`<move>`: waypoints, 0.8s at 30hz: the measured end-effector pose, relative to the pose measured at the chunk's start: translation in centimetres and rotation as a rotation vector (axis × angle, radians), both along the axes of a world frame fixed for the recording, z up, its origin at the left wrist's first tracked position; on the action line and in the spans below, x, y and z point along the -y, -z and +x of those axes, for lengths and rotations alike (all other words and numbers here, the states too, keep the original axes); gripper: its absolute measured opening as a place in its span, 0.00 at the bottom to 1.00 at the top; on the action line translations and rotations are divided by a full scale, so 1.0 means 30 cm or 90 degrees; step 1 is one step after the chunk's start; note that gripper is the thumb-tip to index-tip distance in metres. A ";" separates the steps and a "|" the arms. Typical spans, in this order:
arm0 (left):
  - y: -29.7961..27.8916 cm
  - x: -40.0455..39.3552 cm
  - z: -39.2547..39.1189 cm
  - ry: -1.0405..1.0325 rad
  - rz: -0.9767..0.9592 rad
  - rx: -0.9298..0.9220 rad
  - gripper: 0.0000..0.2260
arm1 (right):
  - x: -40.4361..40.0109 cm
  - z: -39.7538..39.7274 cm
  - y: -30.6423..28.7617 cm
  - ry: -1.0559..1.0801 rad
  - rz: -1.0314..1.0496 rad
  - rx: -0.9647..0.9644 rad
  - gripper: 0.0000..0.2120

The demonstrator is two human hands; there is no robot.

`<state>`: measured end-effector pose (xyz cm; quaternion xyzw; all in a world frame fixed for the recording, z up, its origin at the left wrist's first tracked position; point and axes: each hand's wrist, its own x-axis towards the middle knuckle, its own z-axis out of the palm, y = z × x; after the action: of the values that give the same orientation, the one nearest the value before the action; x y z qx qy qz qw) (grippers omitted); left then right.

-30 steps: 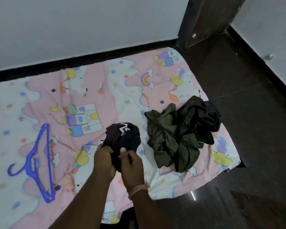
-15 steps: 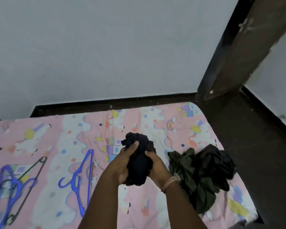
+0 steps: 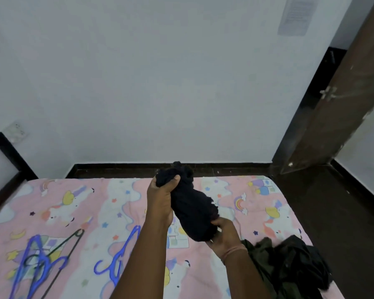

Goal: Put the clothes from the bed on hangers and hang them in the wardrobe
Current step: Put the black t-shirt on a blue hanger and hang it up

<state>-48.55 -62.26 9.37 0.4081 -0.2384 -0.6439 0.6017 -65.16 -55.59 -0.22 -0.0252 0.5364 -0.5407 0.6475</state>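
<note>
A: Hands?
B: Left hand (image 3: 160, 201) grips the upper end of a bunched dark navy cloth garment (image 3: 192, 206), fingers and thumb curled round it. Right hand (image 3: 222, 234) pinches the lower end, fingers closed on the fabric. Both tight on it, nothing loose.

A: Where's the garment?
B: Held up in the air over the bed with the pink cartoon-print sheet (image 3: 73, 203), about mid-bed, tilted from upper left to lower right. Not touching the sheet.

A: Other clothes?
B: Crumpled pile at the bed's lower right corner: an olive green cloth piece (image 3: 266, 253) and a black cloth piece (image 3: 300, 260), touching each other, lying on the sheet, just beside the right forearm.

A: Hangers?
B: One blue plastic hanger (image 3: 117, 262) flat on the sheet just left of the left forearm. Further left, a cluster of blue plastic hangers (image 3: 41, 268) with a thin dark wire hanger (image 3: 63, 253) lying across them. Count in the cluster, cannot tell.

A: Background?
B: White wall (image 3: 160, 83), dark floor (image 3: 333, 212), brown wooden door (image 3: 343, 104) at right.
</note>
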 end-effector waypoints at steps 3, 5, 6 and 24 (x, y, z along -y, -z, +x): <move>-0.105 0.025 0.007 0.041 -0.084 0.038 0.20 | 0.069 -0.023 -0.007 0.008 0.125 -0.258 0.09; -0.161 0.038 0.008 0.093 -0.148 0.097 0.23 | 0.140 -0.054 -0.091 0.056 -0.020 -0.443 0.12; -0.181 0.044 0.005 0.115 -0.175 0.116 0.25 | 0.174 -0.065 -0.157 0.062 -0.119 -0.477 0.14; -0.289 0.095 -0.032 -0.004 -0.164 0.480 0.07 | 0.353 -0.194 -0.524 -0.019 -0.415 -0.645 0.13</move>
<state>-49.52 -65.11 18.05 0.5377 -0.5203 -0.4118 0.5201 -70.98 -66.18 15.51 -0.4842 0.5844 -0.5889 0.2780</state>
